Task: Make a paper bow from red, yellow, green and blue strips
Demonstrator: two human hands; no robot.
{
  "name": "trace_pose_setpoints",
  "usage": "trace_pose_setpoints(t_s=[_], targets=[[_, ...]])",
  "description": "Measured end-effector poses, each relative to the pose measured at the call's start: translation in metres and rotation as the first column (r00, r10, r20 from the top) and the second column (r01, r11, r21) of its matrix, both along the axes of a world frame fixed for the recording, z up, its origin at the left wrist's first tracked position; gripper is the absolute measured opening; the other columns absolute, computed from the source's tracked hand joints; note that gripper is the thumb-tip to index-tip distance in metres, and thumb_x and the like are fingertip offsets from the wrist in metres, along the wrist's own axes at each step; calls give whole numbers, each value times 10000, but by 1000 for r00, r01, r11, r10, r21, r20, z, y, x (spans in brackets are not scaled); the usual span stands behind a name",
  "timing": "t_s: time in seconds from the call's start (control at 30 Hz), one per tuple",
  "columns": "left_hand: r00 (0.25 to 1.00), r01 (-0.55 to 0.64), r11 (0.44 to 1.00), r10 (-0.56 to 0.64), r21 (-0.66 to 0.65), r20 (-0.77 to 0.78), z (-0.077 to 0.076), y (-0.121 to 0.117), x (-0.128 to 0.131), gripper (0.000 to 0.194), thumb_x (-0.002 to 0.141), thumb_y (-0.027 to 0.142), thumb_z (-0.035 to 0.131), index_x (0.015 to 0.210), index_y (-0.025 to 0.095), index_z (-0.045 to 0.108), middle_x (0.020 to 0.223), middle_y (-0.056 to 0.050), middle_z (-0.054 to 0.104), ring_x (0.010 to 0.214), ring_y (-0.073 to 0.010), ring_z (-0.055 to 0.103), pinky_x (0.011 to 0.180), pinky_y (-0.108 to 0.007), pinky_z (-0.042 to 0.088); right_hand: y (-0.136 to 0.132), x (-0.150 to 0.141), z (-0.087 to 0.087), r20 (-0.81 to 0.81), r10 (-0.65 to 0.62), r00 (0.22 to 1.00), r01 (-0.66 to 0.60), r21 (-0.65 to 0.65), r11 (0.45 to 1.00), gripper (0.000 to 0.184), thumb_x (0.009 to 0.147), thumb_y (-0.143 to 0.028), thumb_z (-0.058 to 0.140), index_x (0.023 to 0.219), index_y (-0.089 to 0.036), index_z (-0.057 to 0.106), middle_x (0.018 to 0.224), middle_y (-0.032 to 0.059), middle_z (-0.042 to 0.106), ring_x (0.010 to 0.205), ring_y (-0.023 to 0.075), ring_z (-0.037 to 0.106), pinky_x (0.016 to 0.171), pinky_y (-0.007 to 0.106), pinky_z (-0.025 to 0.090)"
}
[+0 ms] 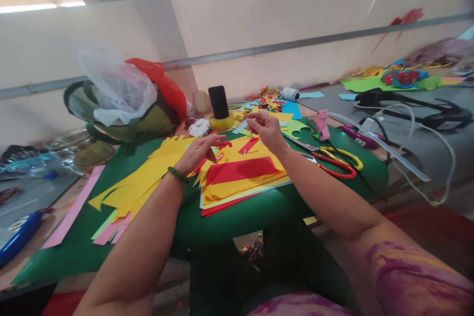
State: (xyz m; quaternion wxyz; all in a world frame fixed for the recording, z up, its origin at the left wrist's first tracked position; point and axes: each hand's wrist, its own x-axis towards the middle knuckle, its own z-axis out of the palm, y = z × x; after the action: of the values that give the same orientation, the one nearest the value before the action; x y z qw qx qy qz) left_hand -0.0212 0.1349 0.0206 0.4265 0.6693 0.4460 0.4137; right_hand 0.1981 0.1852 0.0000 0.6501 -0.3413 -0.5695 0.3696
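My left hand (202, 151), with a dark green bead bracelet at its wrist, is closed on a small curled strip of red paper (224, 144) at its fingertips. To its right, my right hand (265, 129) is raised in a pinch; whatever its fingertips hold is too small to make out. Beneath both hands lies a stack of yellow paper (222, 198), with other coloured sheets under it. A red paper rectangle (240, 170) rests on top, and small red scraps are strewn behind it.
Right of the stack lie scissors (333, 158) with red and yellow handles and a pink glue gun (321, 123). A phone (218, 102) stands on a yellow tape roll (222, 121). Cut yellow paper (144, 173) covers the left of the green surface (222, 234); a bag (155, 113) stands behind.
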Motion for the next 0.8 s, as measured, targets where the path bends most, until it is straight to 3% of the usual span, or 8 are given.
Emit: trace_pose_setpoints(t_s=[0.07,0.13,0.27,0.37,0.5,0.6,0.7,0.8], targets=[[998,38,999,-36,28,-60,-3,0,2,543,755,613,656,1027,152,750,865,-121,758,547,-155,641,544,-267,506,-3,-3,-2,83,27,996,-28,4,1000,177,763,-335,618,839,-179,650,524,-39,572,514,126,559,521,247,451],[993,70,997,-65,44,-94,-5,0,4,554,725,619,681,1036,165,748,965,-121,751,549,-148,647,568,-274,523,-6,-3,-3,191,40,981,-51,51,997,188,733,-244,609,905,-186,658,625,-22,620,590,136,592,553,249,464],[997,64,998,-65,-3,-35,-6,1,4,687,688,700,658,1102,154,715,987,-124,743,588,-173,684,596,-285,541,-13,-4,-5,458,139,878,-199,85,976,585,562,-30,558,1121,-188,628,1000,45,677,895,187,630,692,276,505],[994,93,994,-89,-59,68,-5,1,3,753,706,764,578,1124,150,701,990,-143,748,572,-176,681,607,-302,547,-15,-5,-7,561,198,804,-262,36,964,660,534,6,524,1164,-172,608,1009,59,682,986,223,624,810,341,506],[984,138,987,-127,-84,128,-6,3,1,753,700,775,574,1092,148,716,1017,-158,748,557,-174,668,606,-320,552,-15,-8,-10,508,321,799,-356,-30,934,681,533,12,496,1170,-206,598,1039,50,702,1043,238,631,845,365,498],[982,138,986,-125,-92,140,-7,3,2,740,706,764,577,1083,143,719,1039,-167,744,559,-170,665,608,-321,544,-17,-11,-12,352,507,787,-497,-126,859,674,531,-6,518,1164,-224,600,1059,42,712,1065,240,638,755,313,521],[978,161,984,-148,-80,148,-7,1,6,710,705,723,611,1096,139,715,1042,-165,742,571,-163,664,609,-304,531,-20,-15,-13,259,619,742,-585,-202,786,612,575,-65,618,1169,-211,612,884,17,730,881,206,681,653,271,528],[978,146,987,-135,-60,156,-5,-1,7,637,687,642,683,1087,147,716,1053,-146,739,563,-144,653,600,-286,522,-21,-18,-12,226,617,754,-580,-212,787,548,600,-127,682,1141,-193,625,664,-36,690,626,151,645,586,266,521]])
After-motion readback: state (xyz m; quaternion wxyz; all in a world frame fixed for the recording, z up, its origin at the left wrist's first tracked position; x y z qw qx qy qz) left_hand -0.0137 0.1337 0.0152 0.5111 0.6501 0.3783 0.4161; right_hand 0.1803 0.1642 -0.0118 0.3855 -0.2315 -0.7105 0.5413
